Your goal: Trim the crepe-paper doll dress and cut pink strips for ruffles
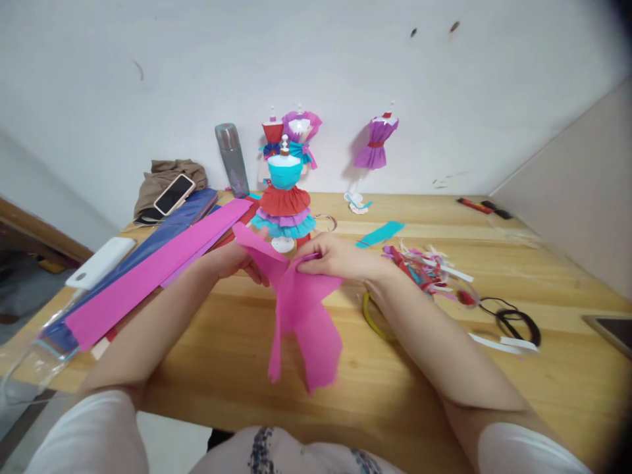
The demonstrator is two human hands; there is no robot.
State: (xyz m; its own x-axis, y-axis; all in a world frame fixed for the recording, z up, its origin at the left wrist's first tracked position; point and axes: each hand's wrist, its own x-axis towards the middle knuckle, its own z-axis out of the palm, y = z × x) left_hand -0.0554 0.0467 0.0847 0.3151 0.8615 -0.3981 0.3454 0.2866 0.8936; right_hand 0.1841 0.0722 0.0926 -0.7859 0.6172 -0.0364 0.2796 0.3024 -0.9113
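Both hands hold a piece of bright pink crepe paper (306, 316) above the middle of the table, gathered at its centre with ends fanning out and hanging down. My left hand (241, 260) grips its upper left part, and the paper hides some of the fingers. Thumb and fingers of my right hand (323, 257) pinch the gathered middle. Just beyond the hands stands a small dress form (285, 174) in a turquoise top and tiered red, purple and turquoise ruffles. A yellow-handled tool (370, 316), probably scissors, lies partly hidden under my right forearm.
Pink crepe paper (158, 273) and blue sheets lie at left with a phone (174, 195) and a white power bank (100, 263). A flask (232, 160) and more dress forms, one purple (376, 145), stand by the wall. Paper scraps (424, 266) and a black band (518, 326) are at right.
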